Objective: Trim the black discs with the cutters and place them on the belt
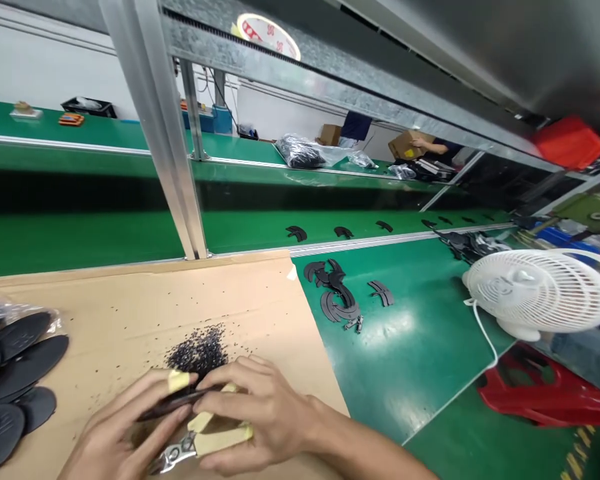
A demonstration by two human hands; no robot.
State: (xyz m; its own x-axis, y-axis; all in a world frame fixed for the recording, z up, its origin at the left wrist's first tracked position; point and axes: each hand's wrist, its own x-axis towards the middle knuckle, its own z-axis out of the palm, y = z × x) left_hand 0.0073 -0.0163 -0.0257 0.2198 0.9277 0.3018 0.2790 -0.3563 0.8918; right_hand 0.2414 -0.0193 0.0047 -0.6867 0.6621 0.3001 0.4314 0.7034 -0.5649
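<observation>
My left hand (123,430) pinches a thin, dark, curved piece of black rubber or plastic (173,404), with a beige wrap on one finger. My right hand (260,417) grips a pair of metal snips (173,455) by their beige-wrapped handles (220,440) and presses against the black piece. The blades are hidden behind my fingers. Just above my hands, a heap of small black trimmings (197,350) lies on a tan cardboard sheet (130,313). Several black oval pads (20,373) overlap at the sheet's left side.
Curved black parts (335,293) lie on the green bench (395,373) to the right. A white fan (537,293) stands beyond them, above a red stool (540,393). A metal post (155,127) rises ahead. Farther off, a co-worker's hand (420,143) rests on a cardboard box (405,145).
</observation>
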